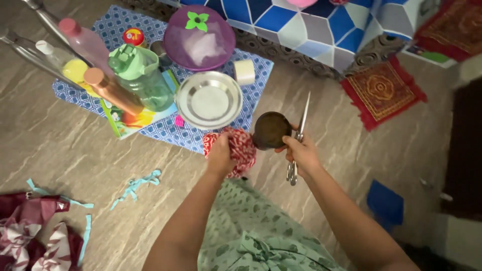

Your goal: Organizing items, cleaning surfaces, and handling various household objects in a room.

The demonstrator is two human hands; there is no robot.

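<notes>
Head view: my left hand (pixel 221 153) bunches red patterned cloth (pixel 241 145); right hand (pixel 300 153) clamps scissors (pixel 300 135) and, apparently, a dark round bowl (pixel 270 129). I'd keep the blades angled outward.

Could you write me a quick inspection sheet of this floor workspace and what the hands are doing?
Surface: grey-brown stone floor with a blue patterned mat.
Job's things: red patterned cloth, round dark bowl, scissors.
Clutter: steel plate, purple lid, green bottle, teal fabric strips.
Hands: left hand grips the cloth; right hand holds scissors and bowl.
Cables: nothing seen.
Surroundings: red rug, blue-patterned bedcover.
</notes>
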